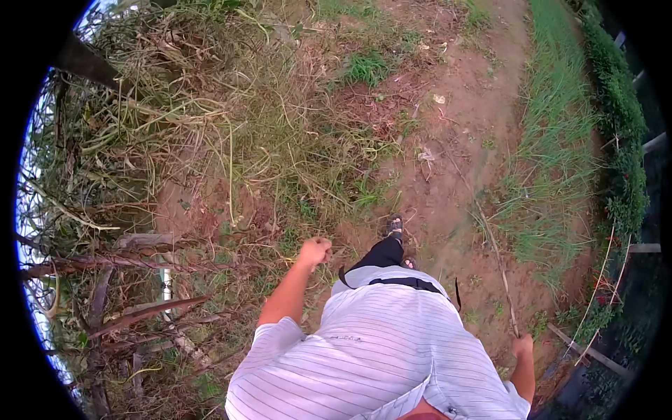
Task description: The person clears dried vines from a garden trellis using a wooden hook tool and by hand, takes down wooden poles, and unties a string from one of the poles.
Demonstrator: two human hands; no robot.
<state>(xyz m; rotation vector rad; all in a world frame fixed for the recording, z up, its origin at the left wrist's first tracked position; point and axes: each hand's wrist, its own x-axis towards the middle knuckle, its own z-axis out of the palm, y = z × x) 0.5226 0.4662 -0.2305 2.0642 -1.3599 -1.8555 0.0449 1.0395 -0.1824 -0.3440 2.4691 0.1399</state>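
My right hand [523,344] is closed around the lower end of a long, thin wooden stick [502,269]. The stick reaches forward from my right side over the dirt path, its far end close to the grass. My left hand [315,252] hangs out in front of me on the left, its fingers curled in a loose fist with nothing visible in them. Below that hand lie dry stalks and weeds [308,175], apart from it. A sandalled foot [395,225] steps forward between the two hands.
Leaning wooden poles [98,308] and a heap of dry vines [161,112] stand on the left. A bare dirt path [455,168] runs ahead. Tall green grass [553,154] and a leafy hedge [623,126] line the right, with string [595,297] near the hedge.
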